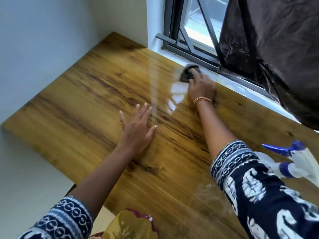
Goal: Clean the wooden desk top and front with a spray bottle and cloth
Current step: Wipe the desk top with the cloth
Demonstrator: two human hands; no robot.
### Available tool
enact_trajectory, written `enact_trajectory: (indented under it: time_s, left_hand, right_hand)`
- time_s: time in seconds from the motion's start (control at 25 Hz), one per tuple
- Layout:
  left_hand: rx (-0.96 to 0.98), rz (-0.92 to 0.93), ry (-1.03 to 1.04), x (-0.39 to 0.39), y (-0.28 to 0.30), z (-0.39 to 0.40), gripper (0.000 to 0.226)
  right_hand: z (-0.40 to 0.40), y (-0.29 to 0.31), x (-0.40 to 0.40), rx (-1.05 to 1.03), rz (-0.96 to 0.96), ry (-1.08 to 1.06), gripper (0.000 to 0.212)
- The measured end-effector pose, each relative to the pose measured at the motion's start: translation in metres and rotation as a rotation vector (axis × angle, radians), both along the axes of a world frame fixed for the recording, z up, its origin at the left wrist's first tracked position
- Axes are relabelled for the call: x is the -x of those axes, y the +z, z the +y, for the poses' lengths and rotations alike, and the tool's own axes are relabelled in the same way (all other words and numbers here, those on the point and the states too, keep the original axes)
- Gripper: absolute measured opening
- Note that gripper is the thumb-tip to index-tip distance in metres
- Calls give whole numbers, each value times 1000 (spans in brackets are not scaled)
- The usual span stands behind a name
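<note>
Left side first: my L hand (138,128) lies flat on the desk top (82,107), fingers straight and slightly spread, palm down, holding nothing. Looks like a brace while I lean in. Bare wood runs out left of it and away toward the far corner by the wall.

Moving right: R hand (202,87) is stretched well past the L, up near the back edge under the window (193,31). It presses the dark cloth (189,73) onto the wood; the cloth sticks out beyond the fingertips on the far side. Can't tell exactly how the fingers curl, the pic is blurred there; they seem laid over the cloth, not balled up.

Key relation: the desk's long axis runs left-near to right-far across both hands, and the unwiped stretch seems to lie left of the R hand, beyond the L. R hand has the cloth, so any sweep along the back edge comes toward the L hand's far side. L hand may need to shift.

Right of the R arm: dark curtain (276,54) hangs just beside the R hand, over the sill; could snag. Spray bottle (298,163) lies near the R elbow, nozzle pointing left, apart from both hands. Desk front isn't in view; prob not yet done.
</note>
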State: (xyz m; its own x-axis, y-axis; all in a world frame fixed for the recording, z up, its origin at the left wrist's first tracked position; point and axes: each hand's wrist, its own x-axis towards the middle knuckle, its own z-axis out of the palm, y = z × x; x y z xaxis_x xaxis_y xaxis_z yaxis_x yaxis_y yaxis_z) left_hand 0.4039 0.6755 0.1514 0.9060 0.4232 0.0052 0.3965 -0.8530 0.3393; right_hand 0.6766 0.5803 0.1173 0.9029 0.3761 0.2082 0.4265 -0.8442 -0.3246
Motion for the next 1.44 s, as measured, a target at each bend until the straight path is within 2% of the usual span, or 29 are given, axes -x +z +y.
enact_trajectory:
  time_s: [0.08,0.12,0.2,0.4,0.56,0.68,0.72,0.76,0.84,0.92,0.96,1.0,1.08,1.28,1.36,1.44]
  left_hand:
    - [3,-1,21,13,0,5,66]
    - [4,-7,38,21,-1,8,65]
    - [9,-30,70,35,-1,15,63]
    - [29,-81,176,87,-5,25,57]
    - [49,-72,237,134,-7,29,53]
    - [82,-67,210,161,-9,17,54]
    - [85,-59,185,168,-10,11,55]
    - [85,-49,159,174,-10,5,55]
    - [76,-41,109,187,-12,-8,56]
    - [75,-46,77,200,-13,-18,56]
    - [75,-47,66,206,-15,-22,56]
    - [73,-46,55,212,-16,-26,56]
    - [60,-54,28,221,-19,-36,56]
    - [34,-92,-8,237,-27,-55,59]
    - [9,-85,-8,242,-33,-63,61]
    - [8,-63,17,247,-39,-70,60]
  right_hand:
    - [-5,0,-4,42,81,-228,49]
    - [1,2,9,64,73,-215,50]
    - [18,6,50,76,35,3,49]
    - [24,5,212,134,-19,763,47]
    - [-39,4,299,159,-5,1039,46]
    - [-75,6,309,218,-16,1222,45]
    - [-79,6,298,203,-31,1183,44]
    - [-81,4,279,156,-36,1052,43]
    - [-90,6,236,77,-33,615,45]
    - [-102,9,209,103,71,189,51]
    - [-104,9,209,113,129,51,51]
    - [-103,11,218,113,152,-1,51]
    - [-106,14,260,100,125,115,50]
    - [-161,4,391,104,47,680,45]
    - [-198,3,388,77,11,663,44]
    - [-244,-4,369,77,-44,351,46]
